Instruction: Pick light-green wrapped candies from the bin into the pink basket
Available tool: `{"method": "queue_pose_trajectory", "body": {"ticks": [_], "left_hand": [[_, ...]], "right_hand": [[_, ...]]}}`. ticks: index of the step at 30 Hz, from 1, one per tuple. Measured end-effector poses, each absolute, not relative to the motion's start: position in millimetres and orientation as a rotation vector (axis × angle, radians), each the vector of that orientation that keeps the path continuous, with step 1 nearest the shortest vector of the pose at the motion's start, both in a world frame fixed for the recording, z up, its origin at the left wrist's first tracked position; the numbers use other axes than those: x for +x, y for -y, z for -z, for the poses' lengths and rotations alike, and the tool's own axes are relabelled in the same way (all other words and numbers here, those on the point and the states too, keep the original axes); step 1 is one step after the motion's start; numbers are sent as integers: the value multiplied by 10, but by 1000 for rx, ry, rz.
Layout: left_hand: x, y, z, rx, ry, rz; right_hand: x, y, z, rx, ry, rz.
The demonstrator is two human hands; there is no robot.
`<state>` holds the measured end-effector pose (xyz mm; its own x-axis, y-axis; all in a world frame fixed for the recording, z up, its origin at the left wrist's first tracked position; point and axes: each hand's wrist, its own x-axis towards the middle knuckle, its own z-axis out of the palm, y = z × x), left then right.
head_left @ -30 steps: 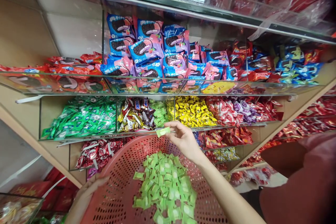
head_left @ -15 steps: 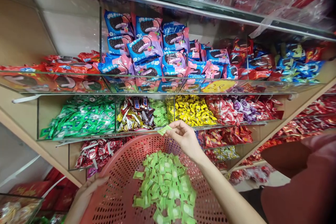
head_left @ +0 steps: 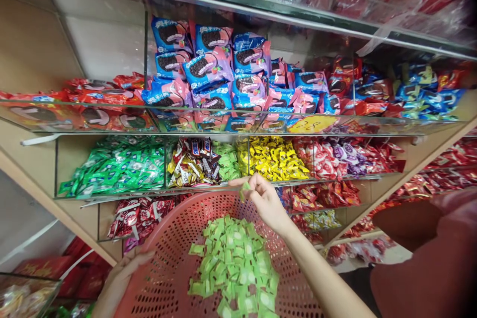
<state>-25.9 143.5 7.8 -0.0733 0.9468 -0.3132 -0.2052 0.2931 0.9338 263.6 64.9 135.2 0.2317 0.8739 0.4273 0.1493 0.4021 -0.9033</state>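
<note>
A pink perforated basket holds a heap of small green packets. My left hand grips the basket's left rim. Over the basket's far rim, in front of the middle shelf, my right hand is closed with a single green packet pinched at its thumb; its index finger points left. Just behind that hand, similar green packets lie in a shelf compartment, between dark-wrapped chocolate bars and yellow packets.
Green-wrapped sweets fill the left compartment. Above, blue and pink cookie packs are stacked behind a glass edge with a yellow price tag. A person's pink sleeve is at the right.
The packet in my right hand has turned from pointing left to hanging down by the thumb, and the index finger has stretched out leftward. The view has shifted slightly.
</note>
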Motion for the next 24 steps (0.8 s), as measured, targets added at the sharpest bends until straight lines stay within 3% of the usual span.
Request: {"method": "queue_pose_trajectory", "body": {"ticks": [10,24], "left_hand": [[-382,-1531,-40,780,-1275,-1002],[-424,-1549,-15,800,-1279,-994]], "right_hand": [[2632,-655,-1224,-1287,1441,-412],[2627,-652,-1226,-1261,1440,-484]]}}
